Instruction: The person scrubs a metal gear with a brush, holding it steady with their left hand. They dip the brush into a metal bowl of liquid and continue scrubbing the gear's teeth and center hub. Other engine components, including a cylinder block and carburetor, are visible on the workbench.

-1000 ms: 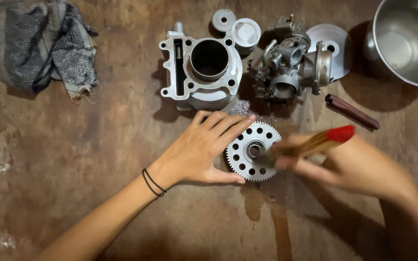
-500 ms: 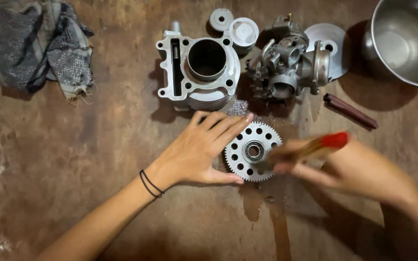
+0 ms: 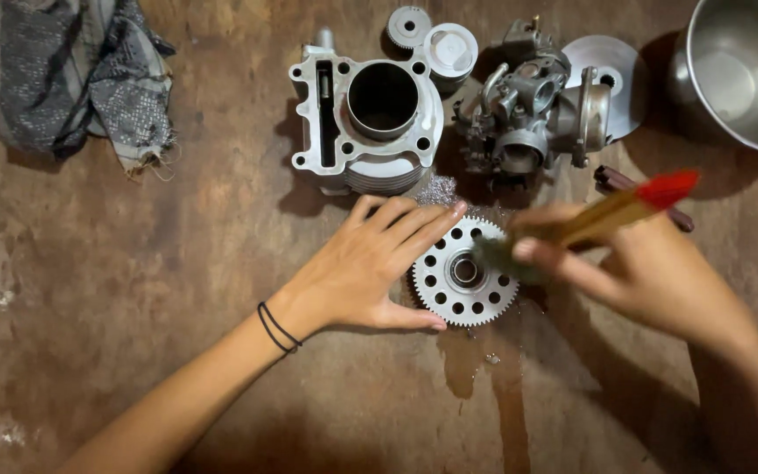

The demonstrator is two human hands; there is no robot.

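On the worn brown floor (image 3: 177, 290), everything is lying around one landmark, the toothed gear (image 3: 460, 274), which is resting flat with its ring of round holes facing up.

Far up and to the right of the gear, a big steel pot (image 3: 739, 70) is standing at the picture's edge. Far to the upper left of the gear, a grey checked cloth (image 3: 72, 79) is lying crumpled. Directly above the gear, the ribbed engine cylinder (image 3: 370, 123) is sitting with its bore open upward, and just to the right of it, also above the gear, a carburettor (image 3: 528, 110) is leaning against a round metal disc (image 3: 611, 66). Two small round parts (image 3: 436, 39) are lying above the cylinder.

The left hand (image 3: 370, 268) is lying open and flat, its fingers spread, touching the left rim of the gear and pressing it down. A black band (image 3: 278, 326) is circling its wrist. The right hand (image 3: 651, 272) is closing around a brush with a wooden handle and red tip (image 3: 625, 206); its bristles are touching the right side of the gear, a little blurred. Below the gear, a dark wet streak (image 3: 502, 386) is running down the floor.
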